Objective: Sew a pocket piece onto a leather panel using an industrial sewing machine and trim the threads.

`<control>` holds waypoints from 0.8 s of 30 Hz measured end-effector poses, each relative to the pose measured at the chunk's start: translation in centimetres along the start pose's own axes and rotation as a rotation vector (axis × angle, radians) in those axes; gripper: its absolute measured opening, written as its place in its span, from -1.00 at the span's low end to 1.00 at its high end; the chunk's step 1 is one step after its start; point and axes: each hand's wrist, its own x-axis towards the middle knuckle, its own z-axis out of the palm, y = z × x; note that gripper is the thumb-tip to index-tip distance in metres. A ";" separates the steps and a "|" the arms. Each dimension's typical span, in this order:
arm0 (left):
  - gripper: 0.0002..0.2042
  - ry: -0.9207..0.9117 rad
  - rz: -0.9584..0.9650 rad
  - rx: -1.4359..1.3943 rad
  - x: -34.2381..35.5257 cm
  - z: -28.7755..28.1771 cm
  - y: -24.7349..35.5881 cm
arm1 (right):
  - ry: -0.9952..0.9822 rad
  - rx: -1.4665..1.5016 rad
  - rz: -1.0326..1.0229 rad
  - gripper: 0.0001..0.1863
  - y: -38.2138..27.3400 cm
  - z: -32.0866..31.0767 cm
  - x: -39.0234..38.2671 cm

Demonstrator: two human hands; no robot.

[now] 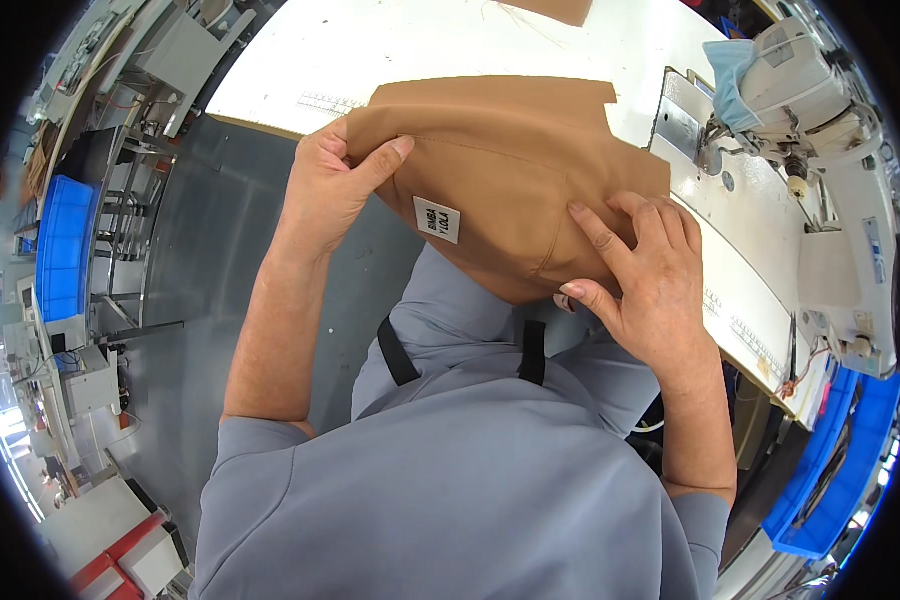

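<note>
A brown fabric panel (500, 150) with stitched seams and notched corners spans both my hands, over my lap and the table's front edge. Sewn to its lower left part is a small white label (437, 220). My left hand (335, 180) pinches the panel's left edge, thumb on top and the other fingers mostly hidden behind. At the lower right, my right hand (640, 265) grips the panel's edge; its thumb is at the bottom edge and its fingers lie over the face. The cloth sags and folds between the hands.
On the right of the white table (390, 45) stands a white sewing machine (820, 110) with a blue face mask (732, 85) hung on it. Another brown piece (560, 8) lies at the far edge. Blue bins (65, 245) stand at the left, others at the lower right.
</note>
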 end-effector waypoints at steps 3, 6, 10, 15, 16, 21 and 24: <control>-0.67 0.008 -0.017 -0.002 0.0 0.1 0.0 | 0.048 0.024 -0.032 -0.29 0.0 0.3 0.1; -0.69 0.021 0.015 -0.019 0.0 0.2 -0.1 | 0.033 0.184 -0.029 -0.30 0.2 0.6 0.4; -0.68 0.006 0.050 -0.017 0.2 0.4 -0.3 | 0.079 0.219 -0.007 -0.32 0.5 1.0 0.7; -0.73 0.028 0.099 -0.061 1.2 1.2 -0.2 | 0.059 0.067 -0.042 -0.36 0.7 0.2 0.4; -0.74 0.039 0.129 -0.028 1.6 1.4 0.0 | 0.058 0.068 -0.044 -0.36 0.7 0.0 0.3; -0.77 0.100 0.422 0.417 4.3 3.5 2.4 | -0.085 0.378 -0.066 -0.48 0.6 -1.7 -0.6; -0.80 0.021 0.683 0.791 6.3 4.9 4.6 | 0.019 0.535 -0.095 -0.58 0.8 -2.0 -1.0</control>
